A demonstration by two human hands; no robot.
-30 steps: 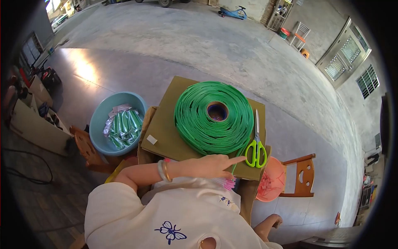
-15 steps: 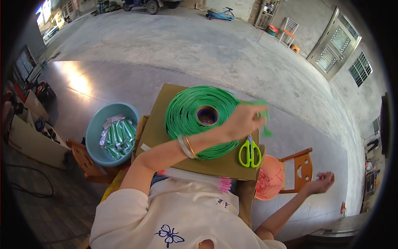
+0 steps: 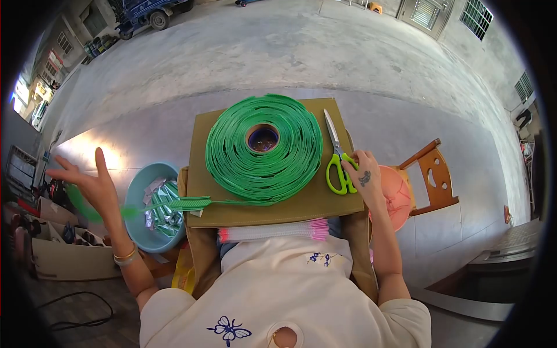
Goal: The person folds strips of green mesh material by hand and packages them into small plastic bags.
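A large roll of green plastic strip [image 3: 232,168] with a cardboard core lies on a brown cardboard box [image 3: 278,217] in front of me. Its loose end runs left across the box edge and over the blue basin. My left hand [image 3: 93,188] is raised at the far left with fingers spread; blurred green strip passes beside its palm and wrist. Scissors [image 3: 336,165] with lime-green handles lie to the right of the roll, blades pointing away. My right hand [image 3: 366,177] is at their right handle, fingers curled against it.
Left of the box stands a blue basin [image 3: 134,200] with green-and-silver packets. A pink basin [image 3: 400,217] and a wooden chair [image 3: 441,185] are on the right. Thin clear sticks with pink ends [image 3: 272,231] lie across my lap. A three-wheeled vehicle [image 3: 148,14] is parked far back.
My left hand has swung from right of the roll to the far left, and the strip end now trails left. My right hand has come in from the far right to the scissors.
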